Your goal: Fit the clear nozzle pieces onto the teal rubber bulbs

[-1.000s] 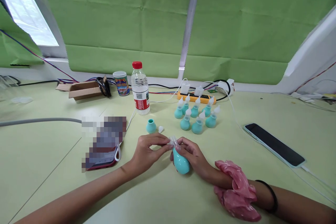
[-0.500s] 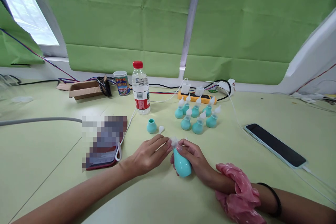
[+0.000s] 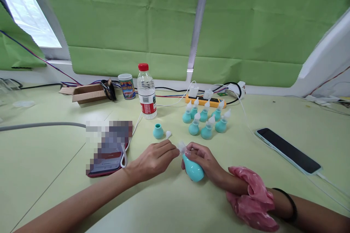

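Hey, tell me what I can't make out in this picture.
In the head view:
- Right grip: some fingers hidden behind the bulb.
- Phone on the left: screen partly blurred by coarse squares.
- Clear things, far left: cut off by the left edge.
- Can: lettering too small to read.

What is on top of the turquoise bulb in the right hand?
A clear plastic piece is at the narrow end of the turquoise bulb, with the left hand at its edge. The right hand covers part of this end, so the full joint cannot be seen.
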{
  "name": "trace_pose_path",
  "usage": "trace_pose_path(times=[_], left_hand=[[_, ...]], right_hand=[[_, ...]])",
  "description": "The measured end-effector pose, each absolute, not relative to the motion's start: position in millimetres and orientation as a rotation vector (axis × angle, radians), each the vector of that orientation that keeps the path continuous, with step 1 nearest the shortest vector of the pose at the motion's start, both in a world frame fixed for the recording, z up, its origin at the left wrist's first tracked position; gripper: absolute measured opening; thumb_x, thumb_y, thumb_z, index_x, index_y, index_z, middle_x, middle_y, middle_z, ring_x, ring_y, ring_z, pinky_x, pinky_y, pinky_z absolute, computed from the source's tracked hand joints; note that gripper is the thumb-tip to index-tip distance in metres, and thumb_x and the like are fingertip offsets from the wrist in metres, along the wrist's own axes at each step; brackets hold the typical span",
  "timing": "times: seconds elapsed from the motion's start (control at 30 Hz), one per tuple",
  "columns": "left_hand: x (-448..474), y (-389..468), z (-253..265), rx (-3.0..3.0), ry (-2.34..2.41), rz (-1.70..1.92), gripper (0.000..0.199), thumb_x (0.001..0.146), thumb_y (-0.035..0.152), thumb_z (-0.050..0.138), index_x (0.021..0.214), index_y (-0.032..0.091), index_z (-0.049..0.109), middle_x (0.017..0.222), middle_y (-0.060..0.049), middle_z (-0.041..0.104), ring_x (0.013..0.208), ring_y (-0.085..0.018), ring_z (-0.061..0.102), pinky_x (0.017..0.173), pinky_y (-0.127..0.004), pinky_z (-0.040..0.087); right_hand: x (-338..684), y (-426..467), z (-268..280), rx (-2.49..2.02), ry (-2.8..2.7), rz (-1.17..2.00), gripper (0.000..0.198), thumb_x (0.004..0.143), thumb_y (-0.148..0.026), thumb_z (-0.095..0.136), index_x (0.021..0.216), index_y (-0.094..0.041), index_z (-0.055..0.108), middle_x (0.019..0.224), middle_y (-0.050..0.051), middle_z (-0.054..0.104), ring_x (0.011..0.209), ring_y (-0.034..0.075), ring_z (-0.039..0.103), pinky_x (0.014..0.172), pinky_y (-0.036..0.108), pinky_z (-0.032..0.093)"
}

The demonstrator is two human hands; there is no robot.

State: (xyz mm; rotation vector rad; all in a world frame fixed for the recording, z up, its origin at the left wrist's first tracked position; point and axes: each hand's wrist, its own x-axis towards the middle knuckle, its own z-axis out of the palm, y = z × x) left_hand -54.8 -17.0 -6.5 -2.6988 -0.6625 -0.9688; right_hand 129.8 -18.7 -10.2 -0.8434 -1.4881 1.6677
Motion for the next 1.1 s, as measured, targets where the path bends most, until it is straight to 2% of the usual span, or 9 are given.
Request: trace_pose_path(times=[0.23,0.6,0.7,0.83,0.93,1.1], left_hand=[[-55.8,-19.3,-1.2,-2.663,-0.656,-0.674,0.019,0.085,0.009,0.029,0.084,0.01,0.047,0.065,-0.005,0.054,0.058,-0.013,0.047,0.049,-0.024,0.039],[-52.3,-18.2,-6.9,-2.481,-0.682,-0.692,0.011,0.083,0.008,0.034,0.083,0.011,0.044,0.055,-0.001,0.047,0.051,-0.013,0.043,0.043,-0.024,0.034],[-51.9,-17.5,-8.4,-2.452,-0.736,-0.807,0.01,0.083,0.008,0.035,0.081,0.012,0.044,0.055,-0.001,0.049,0.05,-0.013,0.043,0.043,-0.024,0.034],[-50.4,-20.2,-6.9,-2.622,-0.845,-1.182,0.005,0.08,0.01,0.046,0.084,0.011,0.049,0.064,-0.003,0.056,0.056,-0.01,0.047,0.049,-0.022,0.04],[-46.6,-23.5,-5.1,-2.762,-0.929,-1.405,0.017,0.076,0.017,0.056,0.09,0.008,0.055,0.064,-0.004,0.057,0.058,-0.01,0.05,0.053,-0.022,0.043],[-43.3,-22.5,0.9,-2.986,-1.124,-1.668,0.009,0.074,0.016,0.057,0.074,0.01,0.065,0.064,-0.005,0.063,0.059,-0.011,0.054,0.056,-0.021,0.044]], right_hand=[[132.5,-13.9,-7.4,-0.826,-1.545,1.696,0.028,0.073,-0.042,0.055,0.071,-0.016,0.044,0.059,0.003,0.06,0.055,0.014,0.055,0.051,0.024,0.041],[132.9,-15.8,-4.5,-0.826,-1.535,1.725,0.028,0.073,-0.041,0.055,0.071,-0.016,0.043,0.058,0.003,0.06,0.054,0.013,0.056,0.051,0.024,0.042],[132.1,-15.7,-5.6,-0.813,-1.514,1.743,0.027,0.074,-0.04,0.055,0.071,-0.016,0.044,0.058,0.003,0.06,0.053,0.012,0.055,0.05,0.022,0.042],[133.1,-14.1,-7.8,-0.832,-1.463,1.798,0.027,0.074,-0.04,0.054,0.074,-0.015,0.046,0.058,0.002,0.059,0.049,0.011,0.054,0.043,0.02,0.041],[134.3,-13.1,-8.2,-0.82,-1.452,1.851,0.027,0.074,-0.041,0.054,0.076,-0.014,0.047,0.057,0.002,0.059,0.046,0.011,0.053,0.039,0.019,0.04],[134.4,-14.4,-6.6,-0.801,-1.445,1.862,0.025,0.074,-0.039,0.054,0.072,-0.015,0.045,0.055,0.002,0.059,0.043,0.01,0.053,0.039,0.019,0.039]])
